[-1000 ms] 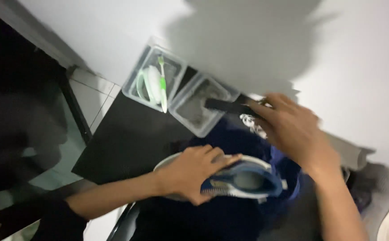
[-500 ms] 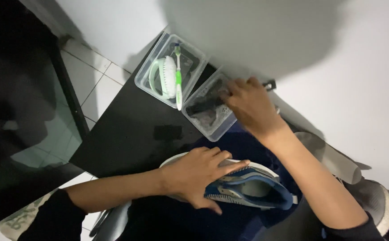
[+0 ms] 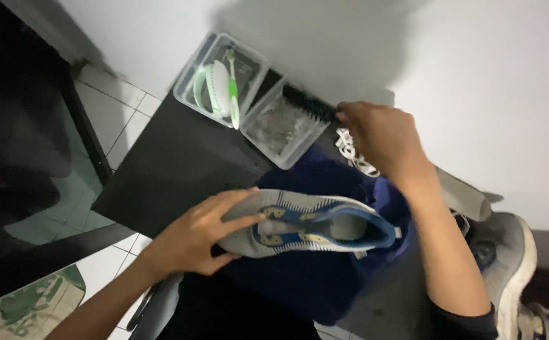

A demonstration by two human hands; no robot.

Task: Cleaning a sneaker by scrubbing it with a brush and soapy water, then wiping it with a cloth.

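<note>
My left hand (image 3: 199, 236) grips the toe end of a grey and blue sneaker (image 3: 312, 226) that lies on a dark blue cloth (image 3: 299, 277) over a black table (image 3: 173, 170). My right hand (image 3: 381, 135) reaches toward the back of the table and holds a black brush (image 3: 309, 102) above a clear plastic tub (image 3: 284, 129). White shoelaces (image 3: 353, 154) lie just under that hand.
A second clear tub (image 3: 221, 79) holds a green and white brush and a green toothbrush (image 3: 231, 88). Another grey sneaker (image 3: 507, 264) sits at the right. A white wall runs behind the table, and tiled floor (image 3: 107, 113) lies to the left.
My right hand has moved the black brush from the shoe toward the clear tub at the back. My left hand has tipped the sneaker onto its side.
</note>
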